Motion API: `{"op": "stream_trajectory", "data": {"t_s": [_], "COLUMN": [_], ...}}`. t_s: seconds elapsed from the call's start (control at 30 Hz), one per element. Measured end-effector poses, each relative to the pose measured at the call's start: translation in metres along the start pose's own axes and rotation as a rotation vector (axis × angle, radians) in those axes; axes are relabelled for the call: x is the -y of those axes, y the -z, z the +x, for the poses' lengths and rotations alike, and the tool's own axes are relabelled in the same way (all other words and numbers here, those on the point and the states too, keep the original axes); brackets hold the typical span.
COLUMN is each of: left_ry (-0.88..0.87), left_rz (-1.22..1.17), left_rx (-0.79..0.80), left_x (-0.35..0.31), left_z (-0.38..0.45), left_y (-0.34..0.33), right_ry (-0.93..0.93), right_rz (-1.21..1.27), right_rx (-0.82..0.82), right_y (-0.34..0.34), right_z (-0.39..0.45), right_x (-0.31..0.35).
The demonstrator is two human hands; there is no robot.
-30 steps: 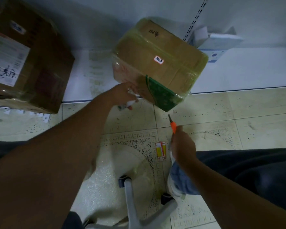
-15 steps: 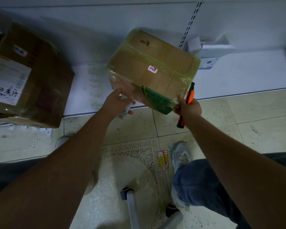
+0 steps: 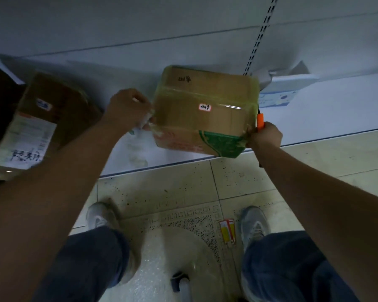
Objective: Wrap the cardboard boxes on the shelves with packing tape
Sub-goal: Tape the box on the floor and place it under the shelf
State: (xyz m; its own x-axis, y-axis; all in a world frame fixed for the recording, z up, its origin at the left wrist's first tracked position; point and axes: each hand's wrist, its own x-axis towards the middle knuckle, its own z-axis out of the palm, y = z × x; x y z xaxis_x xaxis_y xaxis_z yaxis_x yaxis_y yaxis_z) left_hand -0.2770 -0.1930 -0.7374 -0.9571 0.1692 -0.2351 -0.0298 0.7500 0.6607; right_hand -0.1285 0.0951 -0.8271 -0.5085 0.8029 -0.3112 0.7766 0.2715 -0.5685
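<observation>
The tape-wrapped brown cardboard box with a green printed corner (image 3: pixel 203 112) sits on the white lower shelf (image 3: pixel 327 114), its near edge reaching toward the shelf's front lip, probably so both sides stay within reach. The left hand (image 3: pixel 129 110) is at the box's left edge, fingers curled and pinching what looks like a crumpled bit of clear tape or paper against that side. The right hand (image 3: pixel 264 135) presses at the box's right lower corner while gripping an orange utility knife (image 3: pixel 260 120), blade end up beside the box, likely kept ready for cutting tape. Well apart to the left lies a larger brown cardboard box with a white shipping label (image 3: pixel 35 127). Below, the person's two feet stand on the speckled tile floor (image 3: pixel 183 188).
</observation>
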Motion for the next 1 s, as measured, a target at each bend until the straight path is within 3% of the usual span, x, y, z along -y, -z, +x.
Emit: {"op": "stream_trajectory", "data": {"t_s": [0.1,0.2,0.4,0.63,1.0], "left_ry": [0.0,0.065,0.073,0.133,0.2], "left_rz": [0.336,0.463,0.224,0.353,0.249], "left_rx": [-0.158,-0.157,-0.076,-0.083,-0.063], "left_x": [0.01,0.019,0.016,0.039,0.044], "left_z": [0.017,0.022,0.022,0.002,0.001], "left_y": [0.006,-0.012,-0.04,-0.037,-0.035], "right_ry": [-0.045,-0.072,-0.027,0.216,0.122], "right_rz": [-0.003,0.041,0.086,-0.078,0.108], "right_rx": [0.049,0.091,0.087,-0.023,0.1], "right_y": [0.0,-0.002,-0.002,-0.012,-0.006], "right_z": [0.004,0.005,0.008,-0.005,0.01], "right_x": [0.003,0.006,0.007,0.002,0.011]}}
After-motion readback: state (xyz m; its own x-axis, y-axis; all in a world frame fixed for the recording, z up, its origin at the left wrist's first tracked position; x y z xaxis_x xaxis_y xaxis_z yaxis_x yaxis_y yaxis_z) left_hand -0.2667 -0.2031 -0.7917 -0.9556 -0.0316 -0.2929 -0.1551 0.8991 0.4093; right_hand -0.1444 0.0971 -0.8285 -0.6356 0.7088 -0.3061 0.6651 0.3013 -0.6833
